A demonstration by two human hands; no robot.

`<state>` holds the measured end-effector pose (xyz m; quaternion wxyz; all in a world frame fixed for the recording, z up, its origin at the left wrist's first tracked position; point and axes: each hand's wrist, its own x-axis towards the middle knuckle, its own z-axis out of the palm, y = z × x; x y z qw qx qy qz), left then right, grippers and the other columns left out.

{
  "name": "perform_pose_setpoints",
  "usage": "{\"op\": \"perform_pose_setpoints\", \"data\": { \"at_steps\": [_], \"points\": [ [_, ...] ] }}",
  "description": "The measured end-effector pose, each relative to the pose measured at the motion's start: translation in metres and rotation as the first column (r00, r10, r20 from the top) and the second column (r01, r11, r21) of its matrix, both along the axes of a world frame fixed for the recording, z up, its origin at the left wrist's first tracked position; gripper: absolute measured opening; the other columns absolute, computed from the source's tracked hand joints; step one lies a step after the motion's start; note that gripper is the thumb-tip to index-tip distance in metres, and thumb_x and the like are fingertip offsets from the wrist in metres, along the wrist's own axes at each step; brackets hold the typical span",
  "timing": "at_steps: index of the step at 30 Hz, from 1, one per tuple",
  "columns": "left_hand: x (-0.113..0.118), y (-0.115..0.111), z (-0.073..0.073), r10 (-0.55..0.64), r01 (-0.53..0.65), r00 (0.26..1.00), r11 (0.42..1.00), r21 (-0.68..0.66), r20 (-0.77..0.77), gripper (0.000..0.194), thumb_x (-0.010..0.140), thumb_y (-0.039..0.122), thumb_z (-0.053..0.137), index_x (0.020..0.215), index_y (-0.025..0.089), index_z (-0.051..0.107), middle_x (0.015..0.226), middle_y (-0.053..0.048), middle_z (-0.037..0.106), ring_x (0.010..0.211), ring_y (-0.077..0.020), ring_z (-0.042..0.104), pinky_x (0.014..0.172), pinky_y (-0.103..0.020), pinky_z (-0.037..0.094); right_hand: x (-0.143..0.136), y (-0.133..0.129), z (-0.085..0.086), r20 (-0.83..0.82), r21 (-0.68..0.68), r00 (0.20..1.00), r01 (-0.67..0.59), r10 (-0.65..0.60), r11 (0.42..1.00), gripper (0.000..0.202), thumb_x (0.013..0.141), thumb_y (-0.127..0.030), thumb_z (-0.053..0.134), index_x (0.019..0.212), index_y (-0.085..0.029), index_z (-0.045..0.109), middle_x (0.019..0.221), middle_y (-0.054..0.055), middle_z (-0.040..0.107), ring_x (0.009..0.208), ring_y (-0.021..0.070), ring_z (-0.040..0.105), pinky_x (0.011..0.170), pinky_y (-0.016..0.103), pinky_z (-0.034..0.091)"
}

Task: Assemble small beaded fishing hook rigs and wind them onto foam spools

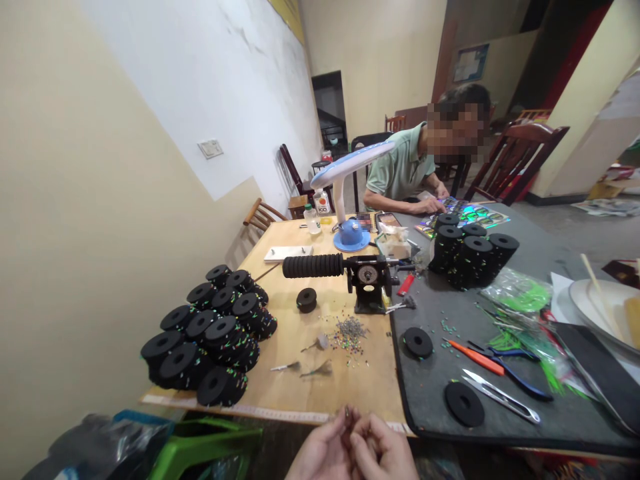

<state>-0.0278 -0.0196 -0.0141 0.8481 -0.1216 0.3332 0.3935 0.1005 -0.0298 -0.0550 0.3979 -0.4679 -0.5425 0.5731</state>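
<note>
Held left hand pinched on a tiny piece, right hand curled beside it with grip too hidden to tell, at table's near edge, apparently for fine control near loose bits.

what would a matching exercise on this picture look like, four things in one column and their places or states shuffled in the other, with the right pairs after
Column one
1. left hand and right hand
2. desk lamp
3. pile of small beads
4. metal snips

Column two
A. on the bare wood, on the near side of the black winding device
B. silver, lying on the dark mat
C. close together at the near edge of the wooden table
D. blue and white, standing toward the table's far end

Right pairs: 1-C, 2-D, 3-A, 4-B
</note>
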Motion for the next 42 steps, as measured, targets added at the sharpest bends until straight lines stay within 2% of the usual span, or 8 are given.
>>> {"op": "perform_pose_setpoints", "data": {
  "at_steps": [4,11,19,31,37,42],
  "points": [
    [-0.001,-0.001,-0.001,0.014,-0.014,1.0,1.0,0.002,0.011,0.007,0.076,0.015,0.076,0.074,0.008,0.074,0.073,-0.008,0.078,0.071,-0.023,0.072,0.069,-0.029,0.051,0.0,0.0,0.0,0.014,-0.013,1.0,-0.021,0.022,1.0,0.033,0.085,-0.048,0.058,0.071,-0.019,0.055,0.046,-0.009,0.041,0.041,0.0092,0.037,0.042,0.02,0.026],
    [0.001,0.001,0.004,0.01,-0.01,1.0,1.0,-0.001,0.023,0.008,0.077,0.014,0.075,0.072,0.008,0.075,0.071,-0.008,0.079,0.068,-0.0218,0.072,0.064,-0.027,0.05,0.0,-0.001,-0.002,0.028,-0.005,0.999,-0.038,0.038,0.999,0.031,0.087,-0.047,0.053,0.071,-0.02,0.052,0.046,-0.009,0.041,0.042,0.0098,0.038,0.043,0.02,0.028],
    [0.0,0.0,-0.005,-0.005,0.003,0.999,0.999,0.047,0.042,0.011,0.071,0.018,0.081,0.075,0.01,0.075,0.073,-0.008,0.079,0.069,-0.0225,0.071,0.065,-0.028,0.049,0.0,0.001,-0.001,0.044,-0.017,0.998,-0.047,0.048,0.999,0.03,0.086,-0.045,0.055,0.072,-0.02,0.052,0.047,-0.009,0.04,0.042,0.0097,0.038,0.043,0.02,0.027],
    [0.003,0.0,0.012,-0.019,0.018,1.0,1.0,0.014,0.024,0.011,0.071,0.017,0.081,0.073,0.009,0.075,0.071,-0.008,0.078,0.069,-0.0213,0.072,0.066,-0.027,0.05,0.001,0.0,0.005,0.05,-0.004,0.999,0.005,-0.005,1.0,0.032,0.083,-0.049,0.058,0.069,-0.02,0.054,0.047,-0.008,0.042,0.042,0.0103,0.04,0.042,0.019,0.028],
    [0.002,0.0,0.005,-0.022,0.02,0.999,0.999,0.037,0.028,0.01,0.074,0.018,0.079,0.075,0.009,0.075,0.072,-0.008,0.078,0.069,-0.0213,0.071,0.065,-0.027,0.05,0.002,0.0,0.006,0.005,-0.021,1.0,-0.011,0.011,1.0,0.031,0.084,-0.048,0.057,0.07,-0.02,0.053,0.044,-0.008,0.043,0.039,0.01,0.039,0.041,0.02,0.027],
    [0.0,-0.002,-0.004,-0.021,0.019,0.999,0.999,0.04,0.047,0.013,0.071,0.02,0.082,0.076,0.01,0.074,0.073,-0.007,0.078,0.073,-0.0234,0.071,0.066,-0.028,0.05,-0.001,-0.001,0.002,0.046,0.019,0.999,-0.01,0.009,1.0,0.032,0.085,-0.047,0.056,0.069,-0.02,0.052,0.046,-0.009,0.038,0.041,0.0092,0.035,0.042,0.02,0.025]
  ]
}}
